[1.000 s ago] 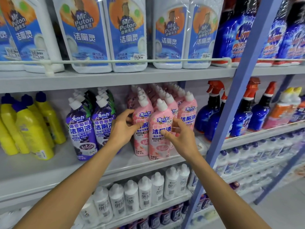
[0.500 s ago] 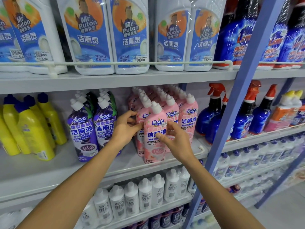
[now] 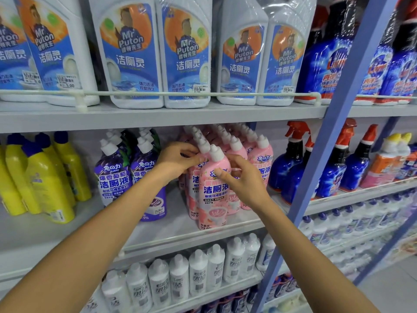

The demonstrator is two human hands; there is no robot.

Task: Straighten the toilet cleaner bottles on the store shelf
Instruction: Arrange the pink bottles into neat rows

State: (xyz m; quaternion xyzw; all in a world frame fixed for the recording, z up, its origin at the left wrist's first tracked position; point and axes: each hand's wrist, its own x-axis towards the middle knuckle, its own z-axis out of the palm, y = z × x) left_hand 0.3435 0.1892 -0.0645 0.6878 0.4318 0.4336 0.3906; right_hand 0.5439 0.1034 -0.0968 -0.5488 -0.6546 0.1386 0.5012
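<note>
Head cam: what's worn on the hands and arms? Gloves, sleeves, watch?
Nothing worn shows. The left hand and right hand are ungloved, no rings visible; left forearm and right forearm are bare to the frame edge: no sleeves, watch or bands.

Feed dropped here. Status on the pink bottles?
Right grip pinches front pink bottle; left grip pinches pink bottle behind. Front one standing near shelf edge. Nothing blocking.

white bottles (image 3: 135, 64), upper shelf: "Mr Puton" over 洁厕灵, same label on each
sticker (image 3: 68, 82), upper left, on a white bottle: 5.00
purple bottles (image 3: 112, 177), middle left: 兔の力, 爆香葡萄, 洁厕液
pink bottle (image 3: 212, 193), centre: 洁厕液 in large type, 99.9% at the foot
blue bottles (image 3: 325, 64), upper right: print too blurred to read
</note>
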